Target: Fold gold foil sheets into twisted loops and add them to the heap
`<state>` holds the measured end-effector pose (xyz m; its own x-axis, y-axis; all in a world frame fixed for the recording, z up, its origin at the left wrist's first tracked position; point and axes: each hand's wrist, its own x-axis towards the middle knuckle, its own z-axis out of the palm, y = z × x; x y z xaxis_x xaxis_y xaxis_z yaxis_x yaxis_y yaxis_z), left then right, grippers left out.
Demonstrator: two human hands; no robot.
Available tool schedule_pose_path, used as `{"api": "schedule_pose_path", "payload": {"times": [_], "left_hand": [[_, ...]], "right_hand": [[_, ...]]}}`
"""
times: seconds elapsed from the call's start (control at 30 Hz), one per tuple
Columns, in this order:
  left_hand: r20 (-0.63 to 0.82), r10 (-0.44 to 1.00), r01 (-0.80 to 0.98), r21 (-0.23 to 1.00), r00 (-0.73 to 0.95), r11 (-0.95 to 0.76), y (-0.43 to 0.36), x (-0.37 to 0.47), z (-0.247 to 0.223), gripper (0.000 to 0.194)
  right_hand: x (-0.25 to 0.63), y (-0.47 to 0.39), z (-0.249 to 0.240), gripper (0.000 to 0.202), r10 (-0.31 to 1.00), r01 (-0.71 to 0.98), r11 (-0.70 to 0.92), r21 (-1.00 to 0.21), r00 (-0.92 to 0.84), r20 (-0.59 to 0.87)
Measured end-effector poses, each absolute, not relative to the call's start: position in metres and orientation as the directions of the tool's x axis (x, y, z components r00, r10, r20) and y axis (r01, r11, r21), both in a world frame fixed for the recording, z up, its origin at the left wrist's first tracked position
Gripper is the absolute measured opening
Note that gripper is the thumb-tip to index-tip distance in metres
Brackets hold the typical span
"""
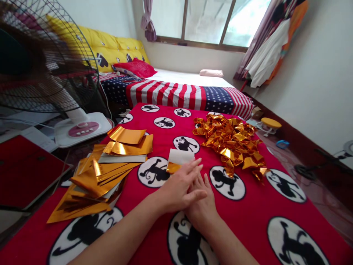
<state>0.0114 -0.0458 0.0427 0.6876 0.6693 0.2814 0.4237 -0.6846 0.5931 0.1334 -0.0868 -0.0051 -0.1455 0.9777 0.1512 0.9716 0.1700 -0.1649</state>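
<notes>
On the cloth in front of me lies a small sheet of gold foil paper (181,156), partly folded, its pale back facing up with a strip of gold along the near left edge. My left hand (183,184) lies across the fingers of my right hand (202,202), its own fingers stretched out and its thumb extended. The right hand rests flat on its side of the sheet, fingers extended and partly covered by the left. Both hands touch at the sheet's near edge, hiding part of it. To the left is a loose stack of flat gold foil paper (103,173).
A heap of folded gold foil pieces (231,140) spreads over the right of the red monkey-print cloth (248,213). A fan (79,125) stands at the left beside a dark red panel (24,173). Behind is a bed with a flag-pattern cover (171,94).
</notes>
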Motion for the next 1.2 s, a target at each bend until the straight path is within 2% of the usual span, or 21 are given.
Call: {"api": "schedule_pose_path", "payload": {"times": [0.07, 0.17, 0.47, 0.67, 0.8, 0.87, 1.0, 1.1, 1.2], "left_hand": [[0.182, 0.599, 0.387, 0.612, 0.779, -0.69, -0.047, 0.018, 0.039, 0.076], [0.105, 0.578, 0.41, 0.604, 0.809, -0.684, -0.042, 0.02, 0.029, 0.079], [0.061, 0.668, 0.55, 0.515, 0.742, -0.658, -0.037, 0.006, 0.015, 0.084], [-0.04, 0.74, 0.697, 0.372, 0.671, -0.613, -0.031, -0.013, 0.015, 0.09], [-0.043, 0.766, 0.747, 0.26, 0.642, -0.612, -0.027, -0.026, 0.013, 0.095], [-0.025, 0.774, 0.756, 0.239, 0.633, -0.61, -0.027, -0.028, 0.011, 0.093], [0.005, 0.781, 0.762, 0.212, 0.625, -0.612, -0.029, -0.025, 0.009, 0.092], [-0.021, 0.79, 0.779, 0.189, 0.612, -0.598, -0.03, -0.021, 0.012, 0.082], [-0.118, 0.797, 0.803, 0.164, 0.593, -0.573, -0.029, -0.019, 0.015, 0.071]], "right_hand": [[0.133, -0.085, -0.007, 0.059, 0.984, 0.979, 0.149, -0.139, -0.133, 0.119], [0.131, -0.084, -0.003, 0.058, 0.985, 0.977, 0.169, -0.131, -0.164, 0.051], [0.132, -0.089, 0.006, 0.066, 0.99, 0.987, 0.13, -0.096, -0.125, 0.057], [0.132, -0.09, 0.007, 0.067, 0.991, 0.984, 0.125, -0.126, -0.118, 0.062], [0.138, -0.089, 0.005, 0.062, 0.987, 0.966, 0.15, -0.21, -0.135, 0.084], [0.145, -0.087, 0.004, 0.058, 0.984, 0.94, 0.167, -0.296, -0.14, 0.109], [0.148, -0.081, 0.01, 0.053, 0.96, 0.831, 0.227, -0.507, -0.104, 0.26], [0.127, -0.076, 0.015, 0.059, 0.939, 0.732, 0.337, -0.592, -0.217, 0.266], [0.103, -0.072, 0.017, 0.078, 0.929, 0.726, 0.369, -0.58, -0.311, 0.202]]}}
